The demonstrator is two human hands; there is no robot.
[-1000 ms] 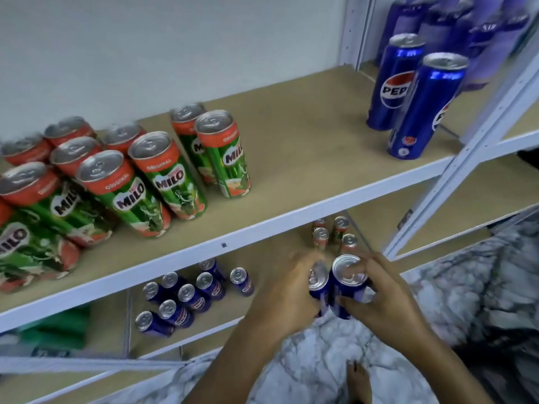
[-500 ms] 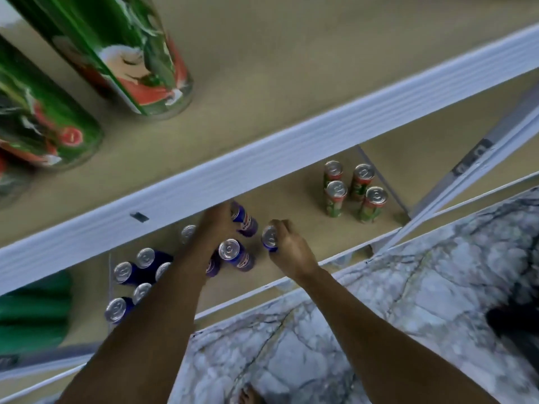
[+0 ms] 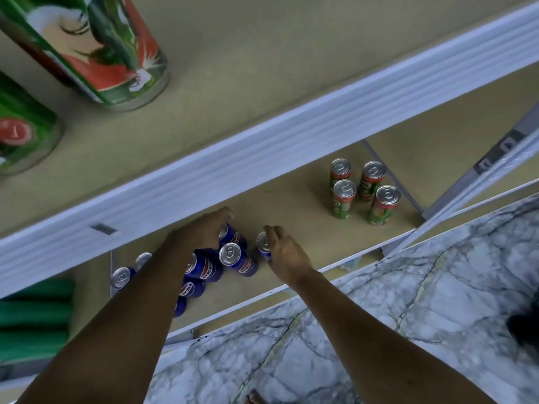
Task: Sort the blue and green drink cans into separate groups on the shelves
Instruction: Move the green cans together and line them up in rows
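Note:
On the lower shelf (image 3: 294, 211) stands a cluster of several blue Pepsi cans (image 3: 233, 258). My left hand (image 3: 204, 231) grips one blue can (image 3: 230, 236) at the back of that cluster. To the right, my right hand (image 3: 283, 252) holds another blue can (image 3: 264, 244) by its side, standing on the shelf just beside the group. Several green Milo cans (image 3: 364, 191) stand together further right on the same shelf. Two large green Milo cans (image 3: 96, 51) sit close to the camera on the upper shelf.
The white front rail of the upper shelf (image 3: 262, 147) runs diagonally above my hands. A white upright post (image 3: 478, 182) stands at the right. Green items (image 3: 35, 319) lie at the lower left. Marbled floor (image 3: 379, 301) lies below.
One second ago both hands held two blue cans in the air below the shelf; now they are down on the lower shelf with the cans standing beside the blue group. The view has dipped downward.

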